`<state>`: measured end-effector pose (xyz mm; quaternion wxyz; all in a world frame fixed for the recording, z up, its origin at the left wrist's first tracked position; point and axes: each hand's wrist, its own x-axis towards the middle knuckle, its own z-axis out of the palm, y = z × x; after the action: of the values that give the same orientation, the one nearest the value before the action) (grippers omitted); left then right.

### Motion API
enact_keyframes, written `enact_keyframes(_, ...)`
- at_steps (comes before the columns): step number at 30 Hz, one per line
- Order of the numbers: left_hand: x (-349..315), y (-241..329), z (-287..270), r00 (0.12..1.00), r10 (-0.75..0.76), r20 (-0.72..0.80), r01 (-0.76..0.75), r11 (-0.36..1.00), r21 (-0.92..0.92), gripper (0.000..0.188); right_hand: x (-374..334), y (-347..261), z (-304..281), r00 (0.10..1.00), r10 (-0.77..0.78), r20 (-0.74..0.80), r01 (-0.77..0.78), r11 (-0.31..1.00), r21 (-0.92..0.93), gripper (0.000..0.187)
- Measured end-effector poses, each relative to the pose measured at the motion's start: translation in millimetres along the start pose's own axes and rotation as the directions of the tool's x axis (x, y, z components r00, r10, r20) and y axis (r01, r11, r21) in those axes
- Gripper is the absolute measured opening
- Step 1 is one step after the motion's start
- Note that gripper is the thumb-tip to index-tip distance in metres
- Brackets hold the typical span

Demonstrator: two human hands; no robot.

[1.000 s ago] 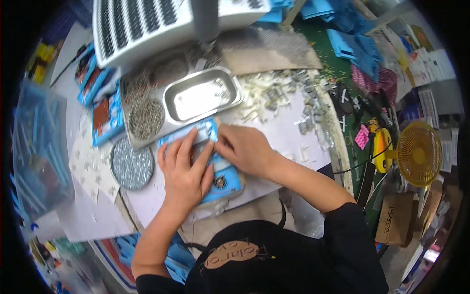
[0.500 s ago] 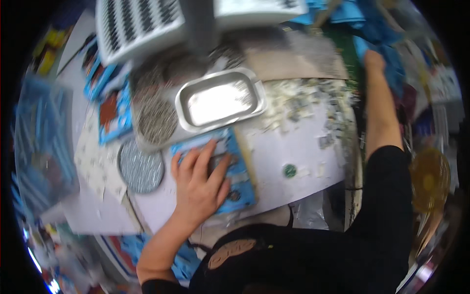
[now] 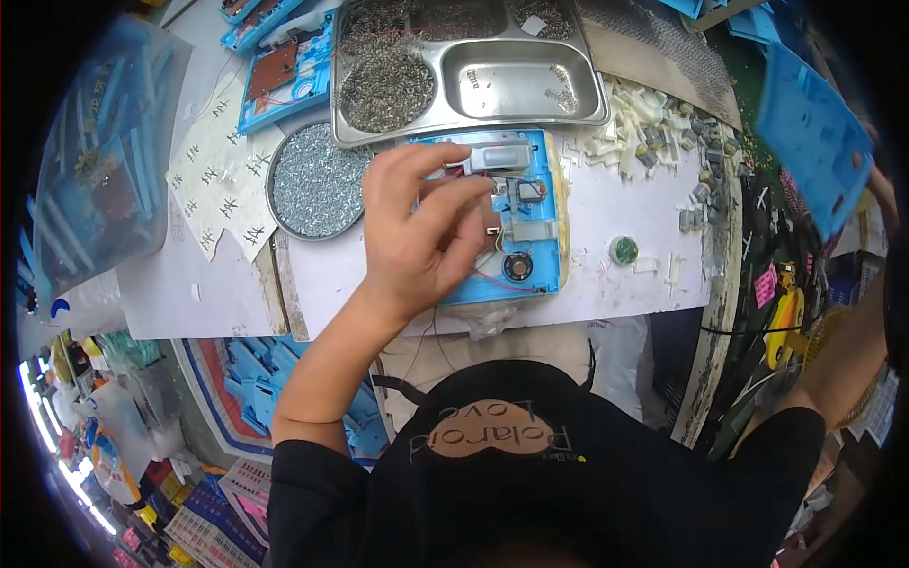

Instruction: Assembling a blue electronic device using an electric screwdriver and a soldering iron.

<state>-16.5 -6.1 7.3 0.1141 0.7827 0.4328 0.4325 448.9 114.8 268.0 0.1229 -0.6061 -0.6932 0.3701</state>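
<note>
On the table in front of me lies a blue plastic housing (image 3: pixel 542 270), open side up, with a round speaker, thin wires and grey inner parts. My left hand (image 3: pixel 417 222) is over its left side, fingers curled but apart, with nothing visible between them; it hides part of the circuit board. At the far right, a flat blue plastic panel (image 3: pixel 814 142) hangs tilted in my right hand (image 3: pixel 882 194). That hand sits at the dark rim of the picture and its fingers are mostly hidden.
Beyond the housing stands a metal compartment tray (image 3: pixel 464 121) with springs and small parts. A round dish (image 3: pixel 317 180) of screws is to the left. White and grey plastic pieces (image 3: pixel 653 128) lie scattered right. A clear bin (image 3: pixel 104 170) of blue parts stands far left.
My right arm has come back from the blue parts at the far right, now with a panel in the hand. My left hand has lifted its fingers from a flatter spread. The view has shifted.
</note>
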Motion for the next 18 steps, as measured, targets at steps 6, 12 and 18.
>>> enact_keyframes(6,40.3,33.4,10.2,0.993,-0.097,-0.066,0.064,0.920,-0.386,0.036,-3.6,-4.6,184.7,0.958,-0.278,-0.075,0.235,0.604,0.761,0.047)
enact_keyframes(12,41.8,48.9,-54.6,0.811,-0.497,0.309,0.511,0.343,-0.788,0.031,40.0,-65.6,289.6,0.742,-0.587,-0.326,0.641,0.763,0.085,0.054)
enact_keyframes(18,-6.2,24.6,-25.2,0.880,-0.466,0.094,0.444,0.738,-0.508,0.074,-30.3,-41.7,337.8,0.979,-0.106,-0.172,0.183,0.825,0.534,0.058)
